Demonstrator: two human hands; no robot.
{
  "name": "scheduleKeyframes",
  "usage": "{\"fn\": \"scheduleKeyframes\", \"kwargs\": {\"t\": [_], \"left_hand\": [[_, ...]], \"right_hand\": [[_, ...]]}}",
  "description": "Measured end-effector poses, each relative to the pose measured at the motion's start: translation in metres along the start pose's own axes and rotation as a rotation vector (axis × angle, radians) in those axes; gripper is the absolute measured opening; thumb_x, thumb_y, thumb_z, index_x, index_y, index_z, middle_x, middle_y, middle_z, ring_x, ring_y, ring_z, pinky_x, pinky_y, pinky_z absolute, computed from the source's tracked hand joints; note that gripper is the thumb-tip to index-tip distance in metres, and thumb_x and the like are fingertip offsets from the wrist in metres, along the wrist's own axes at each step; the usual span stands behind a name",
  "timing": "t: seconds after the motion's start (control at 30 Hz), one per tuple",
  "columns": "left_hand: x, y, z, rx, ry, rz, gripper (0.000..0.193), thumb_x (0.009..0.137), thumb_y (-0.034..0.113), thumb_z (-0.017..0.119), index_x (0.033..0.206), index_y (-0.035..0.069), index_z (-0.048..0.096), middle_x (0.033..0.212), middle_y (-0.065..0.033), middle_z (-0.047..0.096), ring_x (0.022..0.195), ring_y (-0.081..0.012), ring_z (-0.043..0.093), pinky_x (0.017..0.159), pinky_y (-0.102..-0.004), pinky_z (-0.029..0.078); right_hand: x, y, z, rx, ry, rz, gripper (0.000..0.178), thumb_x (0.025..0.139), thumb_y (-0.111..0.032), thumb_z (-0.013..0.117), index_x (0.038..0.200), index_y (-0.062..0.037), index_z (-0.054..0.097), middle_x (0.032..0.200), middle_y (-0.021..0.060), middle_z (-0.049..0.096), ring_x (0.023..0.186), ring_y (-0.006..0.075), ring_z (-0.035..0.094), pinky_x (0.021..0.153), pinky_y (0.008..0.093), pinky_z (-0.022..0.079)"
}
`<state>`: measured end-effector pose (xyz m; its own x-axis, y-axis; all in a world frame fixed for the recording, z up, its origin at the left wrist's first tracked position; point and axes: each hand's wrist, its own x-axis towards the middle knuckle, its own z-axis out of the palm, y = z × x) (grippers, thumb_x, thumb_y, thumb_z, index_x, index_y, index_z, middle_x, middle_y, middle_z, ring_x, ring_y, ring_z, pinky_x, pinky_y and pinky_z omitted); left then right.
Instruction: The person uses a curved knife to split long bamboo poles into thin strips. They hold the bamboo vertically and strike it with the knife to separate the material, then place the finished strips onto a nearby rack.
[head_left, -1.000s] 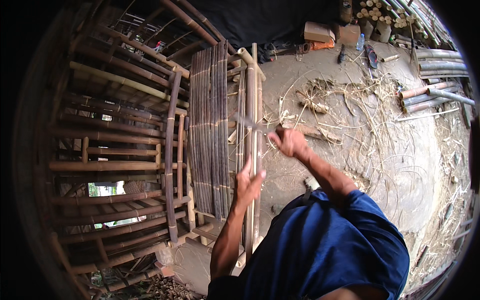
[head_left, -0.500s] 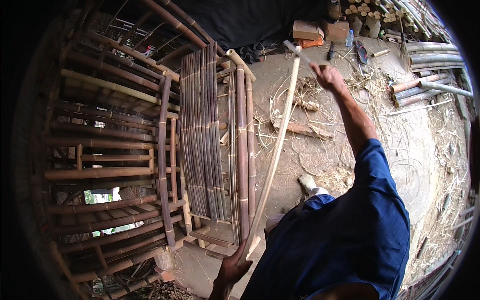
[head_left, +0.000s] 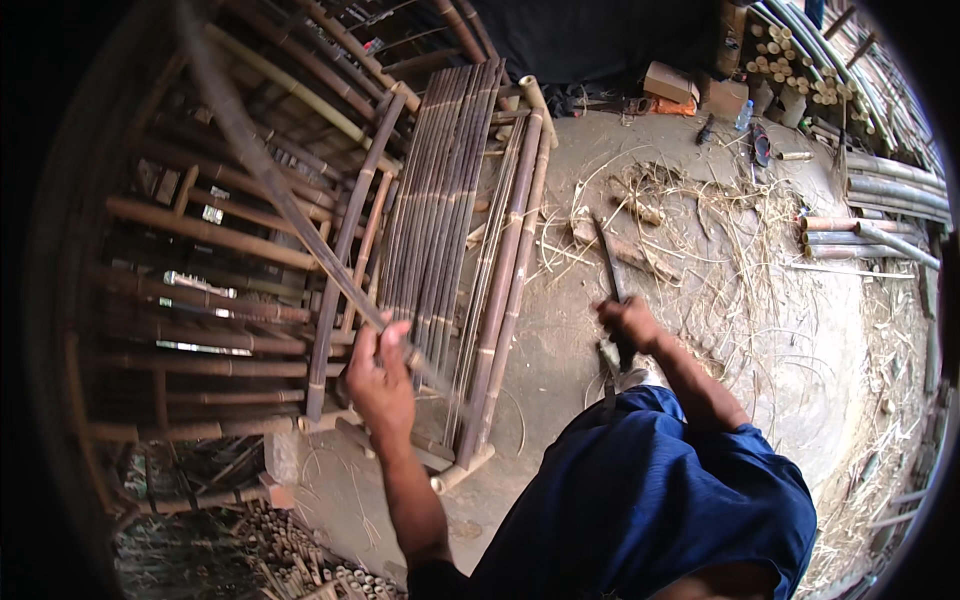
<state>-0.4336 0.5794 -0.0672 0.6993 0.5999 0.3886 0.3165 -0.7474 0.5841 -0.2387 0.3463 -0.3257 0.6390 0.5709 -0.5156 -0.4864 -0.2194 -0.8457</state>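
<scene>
The left hand (head_left: 382,385) grips a bamboo strip (head_left: 285,200) near its lower end, slanting above the bamboo frame (head_left: 350,235); motion blur hides the exact finger placement. The right hand (head_left: 632,325) holds a knife (head_left: 609,258). Good control means a steady strip, with the blade well clear of both arms.

floor (head_left: 550,360): grey-brown, shavings (head_left: 720,212) strewn | black sheet (head_left: 610,40): far side | bamboo framework (head_left: 215,232): left | light: brightest rightward

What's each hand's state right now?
Left hand: closed, holding a long bamboo strip.
Right hand: closed, holding a long-bladed knife.
</scene>
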Motion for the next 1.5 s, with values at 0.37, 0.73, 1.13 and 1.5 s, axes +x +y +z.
{"fn": "scheduleKeyframes", "kwargs": {"t": [0.37, 0.73, 1.13, 1.5], "left_hand": [[-0.204, -0.044, 0.085, -0.869, -0.036, -0.397, 0.033, 0.097, 0.019, 0.060, 0.119, -0.003, 0.056, 0.124, -0.0161, 0.063, 0.113, -0.0200, 0.060, 0.091, -0.0300, 0.049], [-0.221, -0.088, 0.048, -0.764, -1.112, -0.404, 0.049, 0.101, 0.025, 0.050, 0.144, 0.002, 0.041, 0.078, -0.0068, 0.061, 0.064, -0.0174, 0.062, 0.065, -0.0325, 0.054], [-0.177, -0.037, 0.139, -0.560, -0.591, -0.215, 0.044, 0.094, 0.021, 0.064, 0.131, -0.001, 0.056, 0.063, 0.0085, 0.041, 0.056, -0.0031, 0.035, 0.047, -0.0250, 0.029], [-0.174, 0.003, 0.107, -0.445, -0.675, -0.178, 0.048, 0.090, 0.005, 0.060, 0.136, -0.002, 0.050, 0.066, 0.0047, 0.037, 0.058, -0.0049, 0.032, 0.049, -0.0242, 0.029]], "right_hand": [[-0.071, 0.034, 0.143, 0.711, -0.077, 0.077, 0.031, 0.091, -0.036, 0.066, 0.092, -0.0045, 0.062, 0.075, 0.0071, 0.060, 0.059, 0.0188, 0.054, 0.057, 0.0349, 0.048], [-0.044, -0.036, 0.062, 0.055, -0.086, -0.258, 0.043, 0.090, -0.039, 0.069, 0.078, 0.0010, 0.059, 0.064, 0.0064, 0.057, 0.051, 0.0145, 0.055, 0.045, 0.0311, 0.048], [-0.066, -0.004, 0.014, -1.109, 0.072, -0.536, 0.056, 0.095, -0.058, 0.044, 0.099, -0.0068, 0.065, 0.084, 0.0231, 0.068, 0.076, 0.0380, 0.068, 0.064, 0.0464, 0.055], [0.003, -0.040, -0.051, -1.105, 0.387, -0.872, 0.064, 0.093, -0.060, 0.050, 0.070, -0.0025, 0.066, 0.055, 0.0193, 0.059, 0.042, 0.0299, 0.058, 0.036, 0.0386, 0.042]]}}
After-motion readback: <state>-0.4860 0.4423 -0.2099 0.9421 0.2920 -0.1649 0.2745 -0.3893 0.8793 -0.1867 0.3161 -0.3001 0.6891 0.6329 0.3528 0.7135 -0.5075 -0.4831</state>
